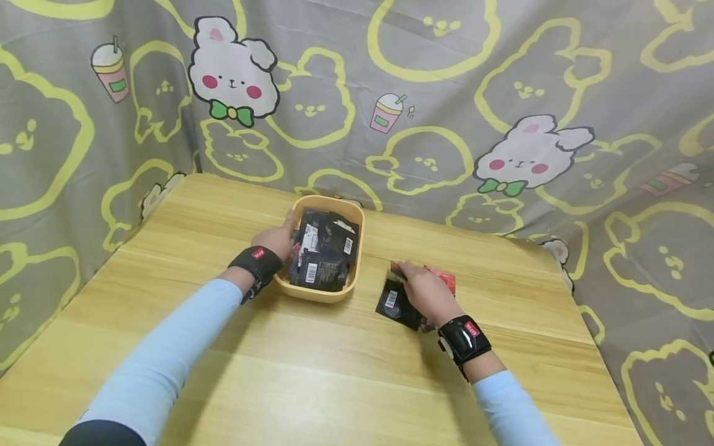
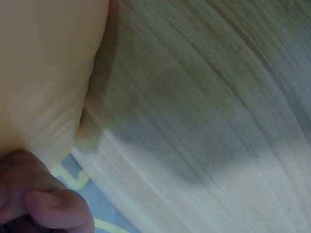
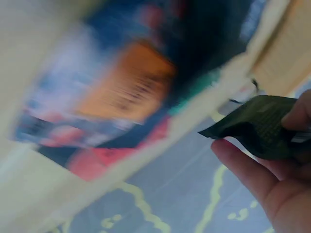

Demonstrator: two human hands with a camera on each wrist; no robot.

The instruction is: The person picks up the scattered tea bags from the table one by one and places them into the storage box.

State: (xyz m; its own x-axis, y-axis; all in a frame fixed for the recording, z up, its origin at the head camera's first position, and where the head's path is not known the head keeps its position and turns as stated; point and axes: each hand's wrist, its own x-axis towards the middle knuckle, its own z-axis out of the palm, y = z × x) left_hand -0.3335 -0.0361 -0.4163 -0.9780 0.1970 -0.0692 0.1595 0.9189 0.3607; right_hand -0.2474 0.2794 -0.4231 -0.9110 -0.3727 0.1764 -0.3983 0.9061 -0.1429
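Note:
A pale orange plastic basket (image 1: 329,296) stands on the table, filled with black flat packets (image 1: 323,271) that carry white barcode labels. My left hand (image 1: 275,241) grips its left side at the rim. In the left wrist view, the curled fingers (image 2: 63,208) show beside the basket's wall (image 2: 43,73). To the right of the basket, my right hand (image 1: 428,291) pinches a small dark sachet (image 3: 262,121) between thumb and fingers. Below that hand lie more loose packets, a black one (image 1: 392,301) and a red one (image 1: 445,279); the right wrist view shows them blurred, one with an orange patch (image 3: 131,82).
The wooden table (image 1: 312,365) has its back edge against a grey curtain (image 1: 334,80) printed with yellow outlines and white rabbits. The curtain also hangs along the left and right sides.

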